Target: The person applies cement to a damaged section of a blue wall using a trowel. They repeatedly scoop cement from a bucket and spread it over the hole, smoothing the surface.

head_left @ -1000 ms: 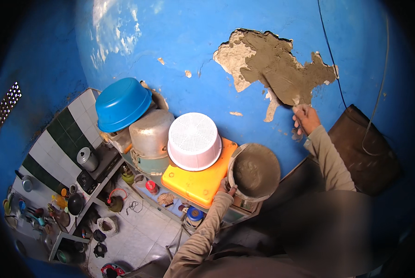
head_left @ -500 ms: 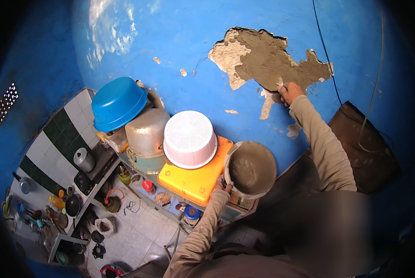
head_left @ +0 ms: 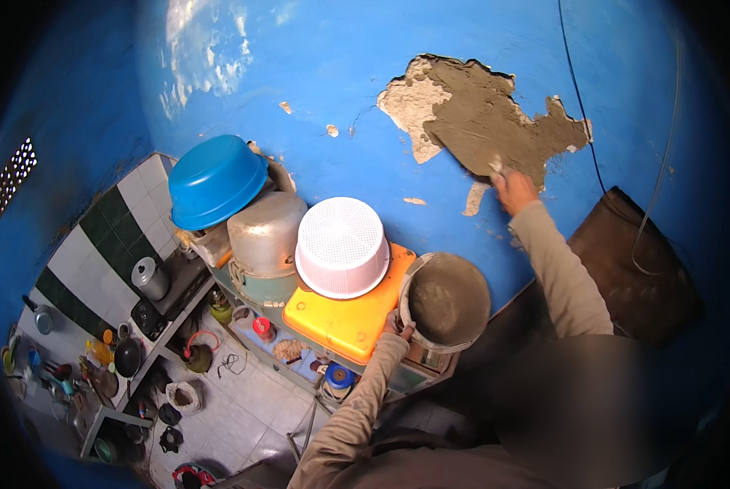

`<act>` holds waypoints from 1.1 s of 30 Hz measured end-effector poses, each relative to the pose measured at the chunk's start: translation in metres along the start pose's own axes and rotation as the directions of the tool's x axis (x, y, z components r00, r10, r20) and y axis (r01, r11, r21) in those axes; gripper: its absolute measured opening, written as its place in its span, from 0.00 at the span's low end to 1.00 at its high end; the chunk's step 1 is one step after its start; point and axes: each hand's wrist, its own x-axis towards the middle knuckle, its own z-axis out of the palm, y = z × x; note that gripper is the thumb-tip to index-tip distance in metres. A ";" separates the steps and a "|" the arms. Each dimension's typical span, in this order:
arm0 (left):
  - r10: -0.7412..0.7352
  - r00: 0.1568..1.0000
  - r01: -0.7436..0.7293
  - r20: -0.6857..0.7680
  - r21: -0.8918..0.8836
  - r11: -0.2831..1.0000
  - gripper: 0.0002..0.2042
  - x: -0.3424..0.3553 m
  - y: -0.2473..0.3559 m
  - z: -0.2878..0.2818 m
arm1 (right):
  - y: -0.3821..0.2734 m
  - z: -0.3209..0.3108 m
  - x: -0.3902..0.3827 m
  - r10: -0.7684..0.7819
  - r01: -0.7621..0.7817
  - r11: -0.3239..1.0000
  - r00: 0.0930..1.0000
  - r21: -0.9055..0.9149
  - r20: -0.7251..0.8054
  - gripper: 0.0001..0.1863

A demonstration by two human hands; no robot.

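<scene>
My right hand [head_left: 515, 191] is closed on a trowel [head_left: 472, 160] pressed against the wall; its mortar-coloured blade barely stands out from the patch. Wet grey-brown mortar [head_left: 495, 114] covers most of a broken area in the blue wall [head_left: 332, 73]. Paler bare plaster [head_left: 410, 106] shows along that area's left side. Lower down, my left hand [head_left: 397, 324] grips the near-left rim of a round bucket [head_left: 485, 281], fingers curled over its edge. Mortar [head_left: 442, 301] lies inside the bucket and smears its walls.
Left of the bucket, a white strainer [head_left: 342, 244] sits upside down on an orange lid-like box [head_left: 324, 322]. Beyond are a dented metal pot [head_left: 263, 232] and a blue basin [head_left: 217, 183]. A dark cable [head_left: 575, 81] hangs beside the patch, above a brown panel [head_left: 638, 269].
My right hand has moved slightly down with the trowel, and mortar now covers more of the patch's lower edge. The view has shifted a little; my left hand stays on the bucket rim.
</scene>
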 end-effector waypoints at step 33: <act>-0.070 0.997 0.071 0.023 -0.012 0.997 0.21 0.004 0.008 -0.004 | 0.057 -0.036 0.015 0.035 -0.037 0.999 0.998 0.036 0.053 0.18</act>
